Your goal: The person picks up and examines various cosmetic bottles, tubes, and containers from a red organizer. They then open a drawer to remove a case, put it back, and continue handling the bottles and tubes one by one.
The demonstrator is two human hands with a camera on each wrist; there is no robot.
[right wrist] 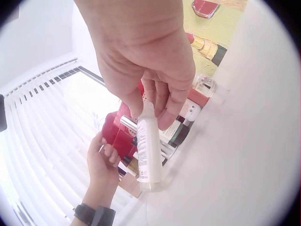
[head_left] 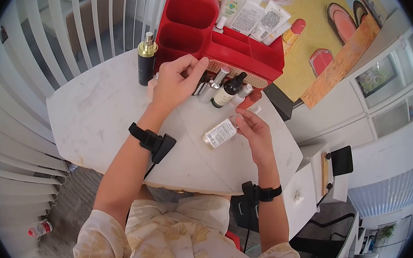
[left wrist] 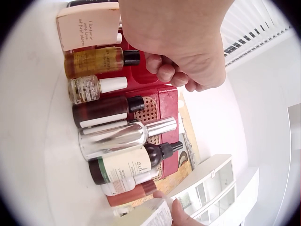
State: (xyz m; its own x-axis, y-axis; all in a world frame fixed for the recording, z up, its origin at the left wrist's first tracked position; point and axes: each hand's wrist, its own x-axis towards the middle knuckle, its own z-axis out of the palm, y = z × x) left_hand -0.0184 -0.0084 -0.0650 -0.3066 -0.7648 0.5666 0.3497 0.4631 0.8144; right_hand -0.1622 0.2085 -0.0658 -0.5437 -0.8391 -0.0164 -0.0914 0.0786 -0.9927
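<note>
My right hand (head_left: 255,132) pinches a small clear bottle (head_left: 220,133) by its neck, thumb on one side and fingers on the other. The bottle tilts, base toward me, with a white printed label; in the right wrist view it hangs below the fingers. My left hand (head_left: 177,81) is raised before the red organizer (head_left: 247,59), fingers loosely curled and nothing visible in them. Below that hand, in the left wrist view, stand a pink box (left wrist: 89,27), an amber bottle (left wrist: 94,62), a silver bottle (left wrist: 113,140) and a dark dropper bottle (left wrist: 124,165).
On the marble-topped table (head_left: 98,118), a black bottle with a gold collar (head_left: 146,61) stands left of the organizer. White tubes (head_left: 251,15) fill its rear section. A yellow painting (head_left: 305,54) is behind, vertical white blinds (head_left: 15,105) at the left.
</note>
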